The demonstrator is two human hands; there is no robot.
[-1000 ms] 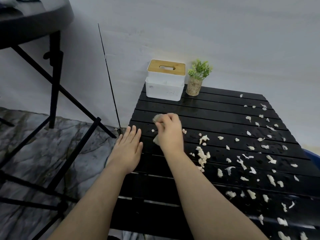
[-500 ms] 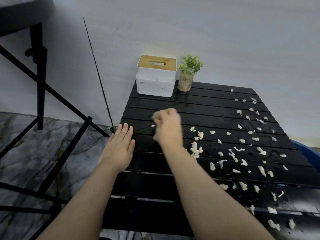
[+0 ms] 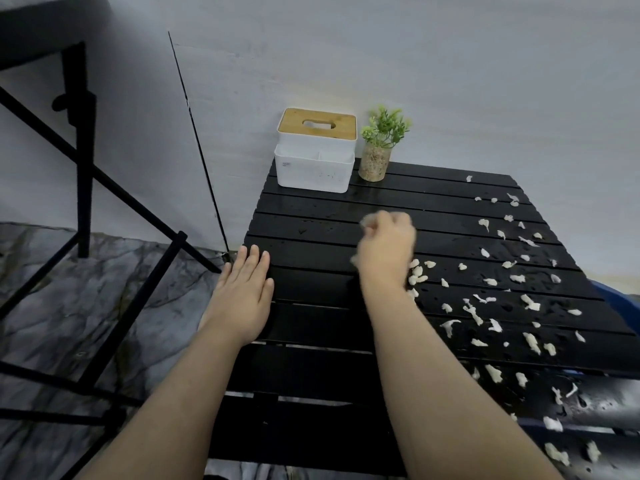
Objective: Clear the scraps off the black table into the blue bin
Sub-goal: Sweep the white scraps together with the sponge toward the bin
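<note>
The black slatted table (image 3: 311,237) carries many small white scraps (image 3: 478,313), spread over its right half. My right hand (image 3: 386,249) is closed on a crumpled pale tissue wad (image 3: 367,221) and presses on the table's middle, with a small heap of scraps (image 3: 417,273) bunched against its right side. The hand is blurred. My left hand (image 3: 244,294) lies flat with fingers apart at the table's left edge and holds nothing. A sliver of the blue bin (image 3: 620,296) shows beyond the table's right edge.
A white tissue box with a wooden lid (image 3: 315,155) and a small potted plant (image 3: 379,147) stand at the table's back, against the wall. A black metal stand (image 3: 83,161) rises on the left over the marble floor.
My right hand has swept to the right across the table with the wad, pushing scraps into a heap. The left hand has stayed flat at the left edge.
</note>
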